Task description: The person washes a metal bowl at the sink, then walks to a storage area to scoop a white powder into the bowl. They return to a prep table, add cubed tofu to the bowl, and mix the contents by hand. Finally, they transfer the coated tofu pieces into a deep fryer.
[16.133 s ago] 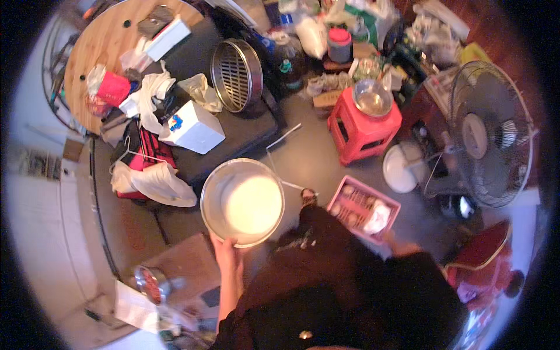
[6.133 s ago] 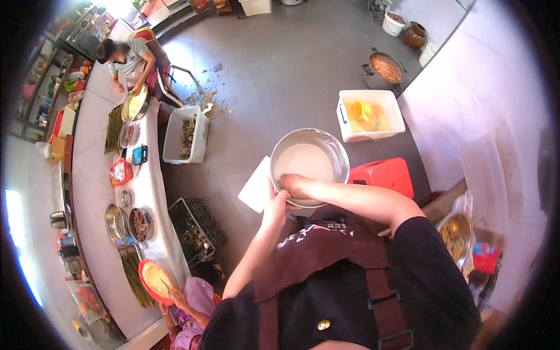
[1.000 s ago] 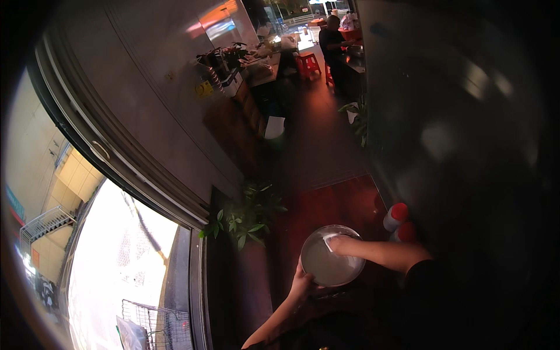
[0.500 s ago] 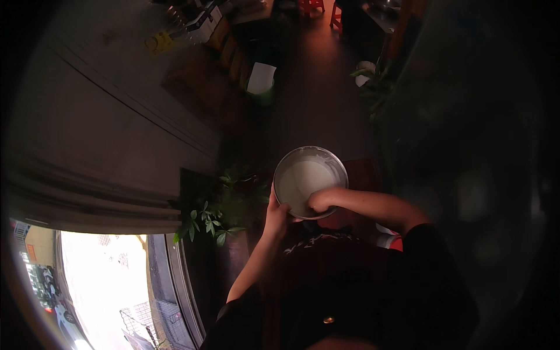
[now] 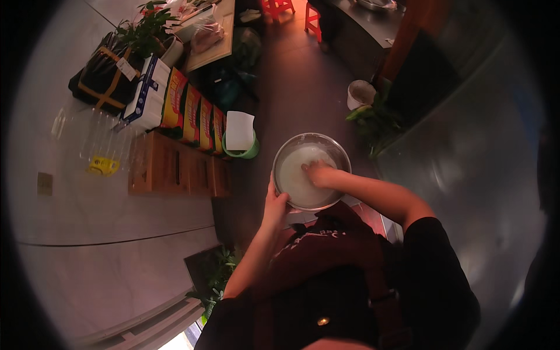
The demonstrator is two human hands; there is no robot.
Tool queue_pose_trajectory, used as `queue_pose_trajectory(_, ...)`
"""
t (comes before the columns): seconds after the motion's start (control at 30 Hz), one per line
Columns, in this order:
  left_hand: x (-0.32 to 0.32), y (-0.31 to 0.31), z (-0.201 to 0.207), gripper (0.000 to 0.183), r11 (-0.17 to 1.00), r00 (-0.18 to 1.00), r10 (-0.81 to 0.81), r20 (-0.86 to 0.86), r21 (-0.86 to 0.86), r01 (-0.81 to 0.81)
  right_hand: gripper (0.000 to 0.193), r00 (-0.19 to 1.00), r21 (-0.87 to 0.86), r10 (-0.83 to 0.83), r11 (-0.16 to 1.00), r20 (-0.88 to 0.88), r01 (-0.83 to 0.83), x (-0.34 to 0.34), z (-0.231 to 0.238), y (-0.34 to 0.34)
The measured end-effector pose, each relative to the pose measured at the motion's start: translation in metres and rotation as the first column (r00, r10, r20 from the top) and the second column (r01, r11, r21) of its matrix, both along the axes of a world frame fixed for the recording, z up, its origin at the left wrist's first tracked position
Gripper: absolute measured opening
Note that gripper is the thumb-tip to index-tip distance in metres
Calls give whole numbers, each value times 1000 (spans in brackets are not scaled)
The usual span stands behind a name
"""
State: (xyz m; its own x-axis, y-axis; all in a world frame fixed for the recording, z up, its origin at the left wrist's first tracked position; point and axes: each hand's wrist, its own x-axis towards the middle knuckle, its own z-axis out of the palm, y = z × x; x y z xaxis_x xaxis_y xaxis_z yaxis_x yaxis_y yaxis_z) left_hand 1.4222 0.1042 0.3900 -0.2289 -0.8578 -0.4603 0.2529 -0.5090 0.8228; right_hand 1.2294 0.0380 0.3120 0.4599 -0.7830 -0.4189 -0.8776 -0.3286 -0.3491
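Note:
A round metal bowl (image 5: 348,153) is held in front of my body, with a milky white wet mixture (image 5: 296,176) inside and white smears up its wall. My left hand (image 5: 275,202) grips the bowl at its lower left rim, thumb over the edge and the other fingers along the outside, partly hidden. Inside the bowl, my right hand (image 5: 319,174) reaches in from the right, fingers slightly bent and apart, touching the mixture. The fingertips are partly sunk in it, and nothing separate shows between them.
At left, boxes (image 5: 195,116) stand on wooden crates (image 5: 169,169); a green bin (image 5: 249,150) is beside them. A white pot (image 5: 360,95) and leafy plant (image 5: 376,116) stand right. Red stools (image 5: 313,22) are far ahead. A metallic-looking surface (image 5: 461,169) runs along the right.
My view has swung away from the bright doorway at left, and the scene looks lighter. My right hand has moved up from the bowl's near side toward its middle; its fingers are less curled.

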Motion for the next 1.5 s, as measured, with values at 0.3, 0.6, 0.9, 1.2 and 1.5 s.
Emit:
queue_pose_trajectory(0.3,-71,-307,-1,87,979,981,192,-35,-67,-194,38,947,-94,93,993,307,-67,-13,23,-326)
queue_pose_trajectory(0.6,-117,-624,-36,92,990,987,140,-77,13,-139,31,857,164,468,848,215,-504,-90,-9,-624)
queue_pose_trajectory(0.9,-167,-953,26,90,996,997,-67,-26,63,69,42,977,-176,79,983,200,-43,-166,51,-941)
queue_pose_trajectory(1.2,-249,-1252,8,90,997,1000,-25,6,72,24,37,968,-34,111,994,226,-106,-270,16,-1249)
queue_pose_trajectory(1.5,-320,-1524,13,88,982,981,191,-21,1,-191,34,913,-86,353,936,205,-342,-304,29,-1517)
